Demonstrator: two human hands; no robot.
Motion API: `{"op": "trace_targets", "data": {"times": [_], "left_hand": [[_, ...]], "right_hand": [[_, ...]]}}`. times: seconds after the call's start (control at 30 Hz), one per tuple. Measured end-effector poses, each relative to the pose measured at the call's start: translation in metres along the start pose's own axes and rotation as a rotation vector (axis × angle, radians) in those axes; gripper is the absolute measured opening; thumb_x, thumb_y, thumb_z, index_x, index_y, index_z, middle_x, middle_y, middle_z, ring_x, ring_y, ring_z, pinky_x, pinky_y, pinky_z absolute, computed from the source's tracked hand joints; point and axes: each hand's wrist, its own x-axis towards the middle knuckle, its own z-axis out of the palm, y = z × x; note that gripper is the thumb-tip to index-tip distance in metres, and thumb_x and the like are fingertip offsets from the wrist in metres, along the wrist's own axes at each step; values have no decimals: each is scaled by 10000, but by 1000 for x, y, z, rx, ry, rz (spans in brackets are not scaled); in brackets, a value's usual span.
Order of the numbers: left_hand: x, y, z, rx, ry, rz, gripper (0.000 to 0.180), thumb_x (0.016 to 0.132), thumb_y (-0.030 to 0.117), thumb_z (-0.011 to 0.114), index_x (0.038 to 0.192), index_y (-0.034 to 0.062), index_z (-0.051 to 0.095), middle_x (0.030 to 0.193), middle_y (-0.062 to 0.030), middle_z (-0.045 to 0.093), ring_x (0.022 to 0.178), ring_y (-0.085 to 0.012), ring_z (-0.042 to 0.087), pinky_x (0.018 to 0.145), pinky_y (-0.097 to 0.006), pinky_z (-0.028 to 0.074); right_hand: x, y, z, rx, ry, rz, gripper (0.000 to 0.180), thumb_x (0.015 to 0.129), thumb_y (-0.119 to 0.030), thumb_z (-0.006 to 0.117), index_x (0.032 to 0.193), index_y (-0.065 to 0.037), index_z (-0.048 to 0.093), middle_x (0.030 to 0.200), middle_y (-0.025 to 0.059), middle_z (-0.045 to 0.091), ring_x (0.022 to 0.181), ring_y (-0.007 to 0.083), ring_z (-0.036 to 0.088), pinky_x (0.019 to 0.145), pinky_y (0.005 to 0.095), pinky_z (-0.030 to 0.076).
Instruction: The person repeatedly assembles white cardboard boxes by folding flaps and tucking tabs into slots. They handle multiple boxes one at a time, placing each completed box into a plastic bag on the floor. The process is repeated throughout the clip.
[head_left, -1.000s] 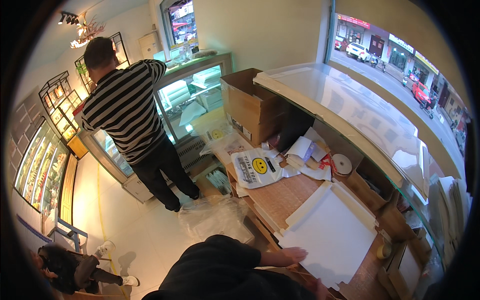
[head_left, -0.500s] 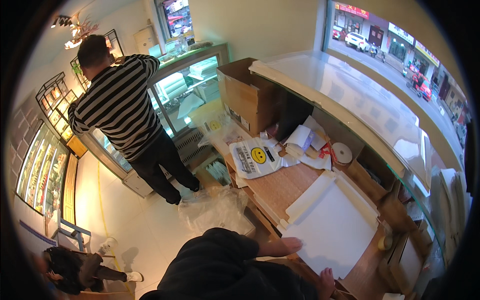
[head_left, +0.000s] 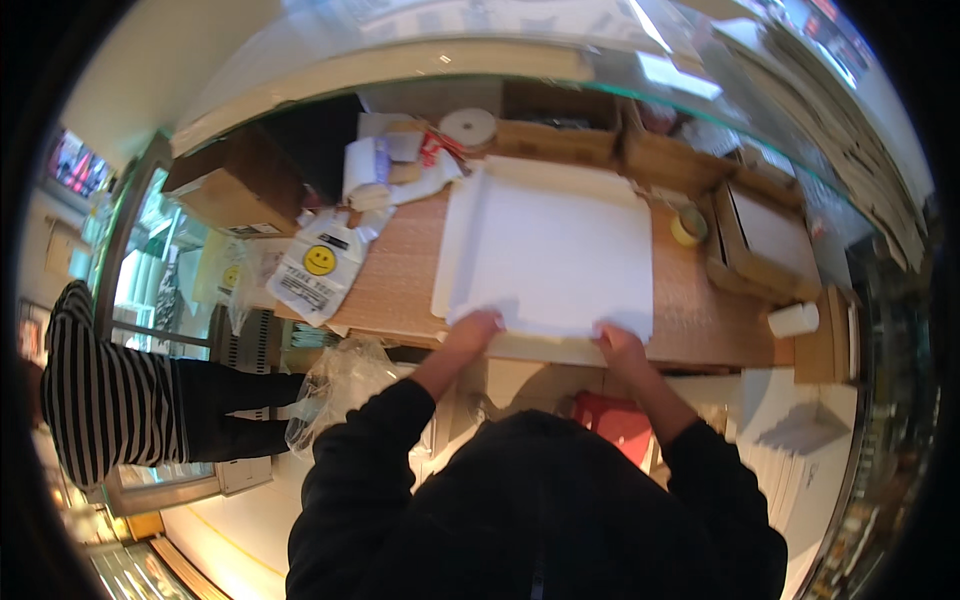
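Note:
A large white cardboard piece [head_left: 555, 245] with folded side flaps lies on the wooden counter in front of me. My left hand [head_left: 472, 335] is closed on the near left corner of this cardboard. At its near edge further right, my right hand [head_left: 620, 348] is closed too, with the thumb over the rim. Parts of the fingers of both hands are hidden under the edge. A creased flap runs along the cardboard's left side.
A white plastic bag [head_left: 318, 265] with a yellow smiley lies left of the cardboard. Rolls of tape [head_left: 688, 226], a paper roll [head_left: 467, 127] and cardboard boxes [head_left: 765, 240] line the counter [head_left: 390, 290]. A person in a striped top [head_left: 120, 395] stands at left. Below is a red stool [head_left: 615, 425].
My view has swung right, so the counter now lies straight ahead. My left hand has moved onto the cardboard's near left corner; both hands now grip its near edge.

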Motion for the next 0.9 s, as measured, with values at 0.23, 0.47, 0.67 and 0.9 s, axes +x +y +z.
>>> {"op": "trace_targets", "data": {"times": [0.23,0.47,0.67,0.9], "left_hand": [[12,14,-5,617,-138,443,192,766,115,621,923,44,539,921,-96,520,908,-268,524,784,-368,453],[8,13,3,699,-24,588,153,713,94,561,845,20,535,816,-102,486,799,-243,524,689,-306,476],[14,18,-3,744,-75,613,115,707,101,561,797,41,523,790,-90,481,777,-224,521,639,-288,468],[13,19,6,780,-109,533,112,707,112,574,781,54,514,793,-95,485,782,-232,523,637,-299,470]], "right_hand": [[26,14,-8,-288,108,-29,362,671,-275,770,876,-71,552,873,117,530,873,317,520,771,403,430],[17,-24,26,-98,157,-294,150,721,-79,678,805,-56,556,835,102,516,827,302,522,761,385,447],[28,-46,47,-200,27,-398,126,745,-112,659,826,-55,582,895,97,522,885,282,518,795,363,450],[32,-54,50,-228,-7,-398,117,747,-98,641,835,-46,584,894,93,528,886,268,523,789,348,453]]}}
